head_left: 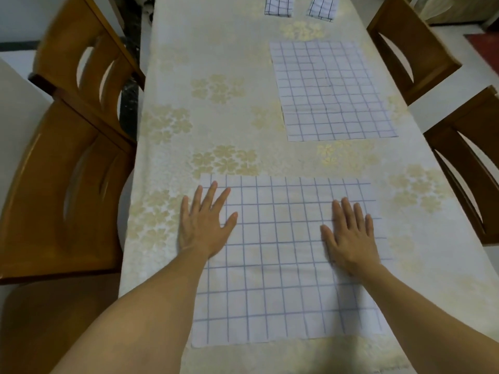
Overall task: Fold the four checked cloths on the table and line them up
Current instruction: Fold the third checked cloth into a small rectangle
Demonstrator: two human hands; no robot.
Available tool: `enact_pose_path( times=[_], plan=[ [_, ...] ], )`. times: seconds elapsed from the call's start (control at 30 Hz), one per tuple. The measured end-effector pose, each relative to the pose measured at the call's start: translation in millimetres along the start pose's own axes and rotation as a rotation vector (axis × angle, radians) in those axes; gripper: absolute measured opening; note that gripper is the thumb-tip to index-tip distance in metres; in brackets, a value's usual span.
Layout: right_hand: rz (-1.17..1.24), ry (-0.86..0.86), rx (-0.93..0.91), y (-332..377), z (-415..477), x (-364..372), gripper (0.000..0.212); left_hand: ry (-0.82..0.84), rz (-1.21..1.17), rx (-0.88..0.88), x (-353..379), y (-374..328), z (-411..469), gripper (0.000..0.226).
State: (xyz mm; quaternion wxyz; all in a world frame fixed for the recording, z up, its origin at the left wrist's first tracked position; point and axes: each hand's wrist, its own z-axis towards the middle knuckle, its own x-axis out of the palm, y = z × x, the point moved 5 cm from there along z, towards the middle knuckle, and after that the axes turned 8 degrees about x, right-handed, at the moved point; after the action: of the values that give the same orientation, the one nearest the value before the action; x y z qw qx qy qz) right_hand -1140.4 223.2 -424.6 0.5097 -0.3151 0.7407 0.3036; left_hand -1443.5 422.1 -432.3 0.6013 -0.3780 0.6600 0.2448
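A white cloth with blue checks (280, 260) lies spread flat on the table close to me. My left hand (205, 222) rests palm down on its left edge, fingers apart. My right hand (351, 236) presses flat on its right part, fingers together. A second checked cloth (329, 90) lies unfolded farther away on the right. Two folded checked cloths sit side by side at the far end, one on the left (278, 5) and one on the right (322, 8), both cut off by the frame's top.
The table (216, 125) is covered by a cream cloth with gold flowers. Wooden chairs stand along the left side (67, 184) and the right side (469, 163). Another chair (407, 49) stands at the far right.
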Motion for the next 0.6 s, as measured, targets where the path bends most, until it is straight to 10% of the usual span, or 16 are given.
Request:
enact_pose_path(
  times=[0.33,0.6],
  plan=[
    [0.04,-0.063,-0.32,133,29,-11,0.073,-0.096,-0.136,0.116,-14,-88,0,0.065],
    [-0.003,-0.001,-0.123,18,54,-15,0.071,0.043,0.016,0.082,10,-98,15,0.07]
  ],
)
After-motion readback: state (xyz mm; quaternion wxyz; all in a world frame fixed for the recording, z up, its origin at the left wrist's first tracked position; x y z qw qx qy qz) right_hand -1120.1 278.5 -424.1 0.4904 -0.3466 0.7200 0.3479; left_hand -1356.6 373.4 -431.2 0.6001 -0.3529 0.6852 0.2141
